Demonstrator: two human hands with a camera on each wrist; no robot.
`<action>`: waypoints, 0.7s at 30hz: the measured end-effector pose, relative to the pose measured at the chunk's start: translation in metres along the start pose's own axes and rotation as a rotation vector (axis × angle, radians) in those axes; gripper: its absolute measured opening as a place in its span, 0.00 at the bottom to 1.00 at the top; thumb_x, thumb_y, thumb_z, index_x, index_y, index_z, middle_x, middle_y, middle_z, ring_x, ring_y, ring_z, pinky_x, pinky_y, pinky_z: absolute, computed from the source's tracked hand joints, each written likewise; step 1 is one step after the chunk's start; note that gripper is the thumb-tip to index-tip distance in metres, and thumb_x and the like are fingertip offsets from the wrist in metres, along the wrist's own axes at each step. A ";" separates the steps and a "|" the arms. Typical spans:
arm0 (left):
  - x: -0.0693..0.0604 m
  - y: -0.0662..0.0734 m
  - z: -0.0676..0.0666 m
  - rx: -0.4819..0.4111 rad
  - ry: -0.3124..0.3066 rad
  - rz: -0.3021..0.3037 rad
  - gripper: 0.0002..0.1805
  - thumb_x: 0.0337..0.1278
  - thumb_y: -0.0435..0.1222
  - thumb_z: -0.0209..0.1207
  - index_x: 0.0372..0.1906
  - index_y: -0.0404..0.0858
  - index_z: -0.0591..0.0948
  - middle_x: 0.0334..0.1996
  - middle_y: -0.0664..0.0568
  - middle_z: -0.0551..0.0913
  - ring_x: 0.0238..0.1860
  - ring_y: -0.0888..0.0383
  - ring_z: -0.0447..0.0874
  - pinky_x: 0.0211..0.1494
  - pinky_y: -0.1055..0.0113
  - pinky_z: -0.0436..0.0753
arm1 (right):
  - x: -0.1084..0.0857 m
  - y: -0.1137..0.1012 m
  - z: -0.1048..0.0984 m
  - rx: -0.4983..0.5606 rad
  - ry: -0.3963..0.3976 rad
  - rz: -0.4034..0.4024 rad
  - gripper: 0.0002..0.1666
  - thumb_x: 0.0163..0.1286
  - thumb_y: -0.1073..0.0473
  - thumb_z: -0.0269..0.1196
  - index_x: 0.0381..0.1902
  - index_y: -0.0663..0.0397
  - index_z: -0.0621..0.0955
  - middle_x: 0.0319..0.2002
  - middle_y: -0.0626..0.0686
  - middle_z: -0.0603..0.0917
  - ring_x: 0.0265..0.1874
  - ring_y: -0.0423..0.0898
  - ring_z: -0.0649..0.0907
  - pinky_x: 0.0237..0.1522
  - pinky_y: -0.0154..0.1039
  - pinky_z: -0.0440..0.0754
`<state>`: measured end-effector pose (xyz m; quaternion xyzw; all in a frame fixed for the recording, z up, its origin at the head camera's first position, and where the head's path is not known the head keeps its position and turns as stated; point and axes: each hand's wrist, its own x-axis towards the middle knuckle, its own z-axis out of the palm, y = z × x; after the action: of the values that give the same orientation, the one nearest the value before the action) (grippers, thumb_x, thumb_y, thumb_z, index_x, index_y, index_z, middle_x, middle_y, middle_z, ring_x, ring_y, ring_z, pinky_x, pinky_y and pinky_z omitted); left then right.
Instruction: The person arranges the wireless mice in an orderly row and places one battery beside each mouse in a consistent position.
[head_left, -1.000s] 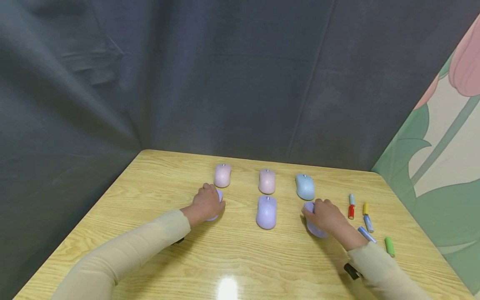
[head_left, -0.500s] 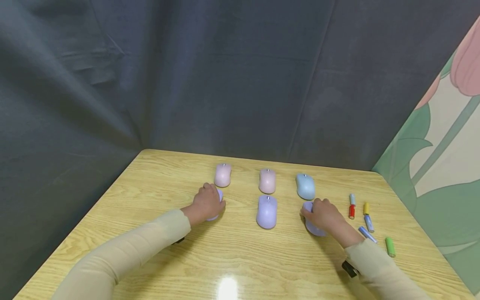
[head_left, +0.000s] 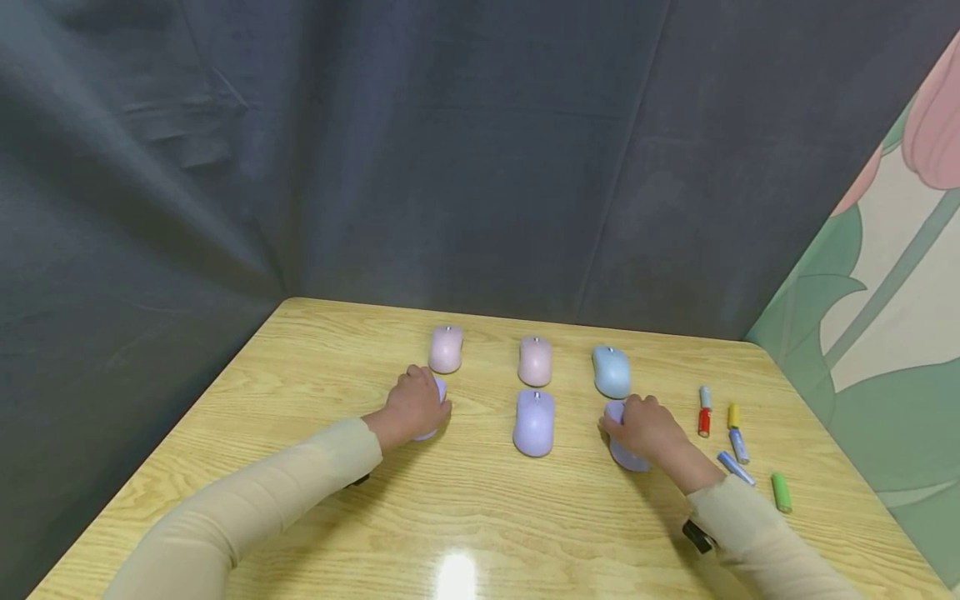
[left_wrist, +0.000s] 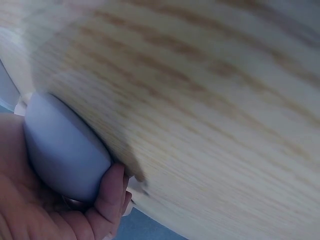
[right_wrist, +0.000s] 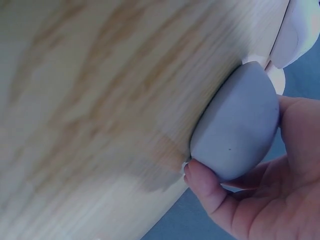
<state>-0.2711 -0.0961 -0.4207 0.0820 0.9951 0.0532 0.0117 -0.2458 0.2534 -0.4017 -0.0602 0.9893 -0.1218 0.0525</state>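
My left hand (head_left: 415,404) grips a purple computer mouse (head_left: 440,389), mostly hidden under the palm in the head view. The left wrist view shows the thumb and fingers around the sides of this mouse (left_wrist: 65,145), which rests on the wood. With my right hand (head_left: 648,429) I hold another purple mouse (head_left: 628,457), standing slightly turned on the table. Fingers curl around its sides in the right wrist view, where the mouse (right_wrist: 235,125) looks grey-blue. Between the hands lies a third purple mouse (head_left: 534,423), untouched.
Behind stand two pink mice, one at left (head_left: 446,349) and one in the middle (head_left: 536,362), and a blue mouse (head_left: 612,372). Several small coloured cylinders, including a red one (head_left: 704,422) and a green one (head_left: 782,492), lie right of my right hand on the wooden table (head_left: 480,500).
My right hand and its mouse have shifted slightly to the left. The left hand keeps its hold and has hardly moved.
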 end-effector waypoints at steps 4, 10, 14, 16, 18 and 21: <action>0.001 -0.001 0.001 0.005 0.003 0.000 0.34 0.64 0.51 0.56 0.49 0.18 0.69 0.34 0.36 0.69 0.34 0.47 0.76 0.28 0.62 0.82 | 0.000 0.000 0.000 0.002 0.001 -0.001 0.35 0.69 0.48 0.60 0.44 0.83 0.70 0.37 0.70 0.74 0.33 0.59 0.75 0.32 0.53 0.76; 0.001 -0.002 0.002 0.006 0.003 -0.005 0.34 0.64 0.52 0.56 0.49 0.19 0.70 0.32 0.37 0.69 0.32 0.49 0.76 0.26 0.63 0.81 | 0.000 -0.001 0.001 0.006 -0.018 0.014 0.37 0.69 0.47 0.60 0.46 0.85 0.69 0.39 0.72 0.73 0.35 0.60 0.76 0.34 0.54 0.77; 0.000 -0.002 0.002 0.005 0.006 0.000 0.34 0.64 0.51 0.56 0.49 0.19 0.70 0.31 0.38 0.69 0.31 0.50 0.75 0.25 0.64 0.81 | -0.001 -0.002 0.001 0.002 -0.021 0.032 0.40 0.69 0.46 0.61 0.49 0.86 0.68 0.39 0.72 0.73 0.35 0.60 0.76 0.36 0.55 0.77; 0.000 -0.001 0.002 0.008 0.007 0.001 0.34 0.64 0.51 0.56 0.49 0.19 0.70 0.31 0.38 0.68 0.30 0.50 0.75 0.25 0.64 0.81 | -0.001 -0.002 0.001 0.002 -0.019 0.038 0.41 0.68 0.45 0.61 0.49 0.87 0.67 0.39 0.72 0.73 0.35 0.61 0.77 0.37 0.56 0.77; 0.001 -0.002 0.002 0.011 0.007 0.001 0.34 0.64 0.51 0.56 0.49 0.19 0.70 0.31 0.38 0.68 0.31 0.50 0.75 0.25 0.64 0.81 | -0.001 -0.003 0.001 0.005 -0.015 0.039 0.42 0.68 0.44 0.62 0.49 0.87 0.67 0.38 0.72 0.73 0.35 0.61 0.77 0.37 0.56 0.77; 0.001 -0.002 0.003 0.016 0.007 0.001 0.34 0.65 0.52 0.55 0.49 0.19 0.70 0.31 0.38 0.68 0.31 0.50 0.75 0.25 0.64 0.81 | -0.001 -0.002 0.001 0.007 -0.011 0.038 0.42 0.68 0.44 0.62 0.49 0.87 0.68 0.38 0.71 0.73 0.35 0.60 0.77 0.38 0.56 0.77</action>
<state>-0.2720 -0.0973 -0.4236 0.0826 0.9955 0.0456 0.0075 -0.2446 0.2511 -0.4018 -0.0418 0.9896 -0.1238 0.0605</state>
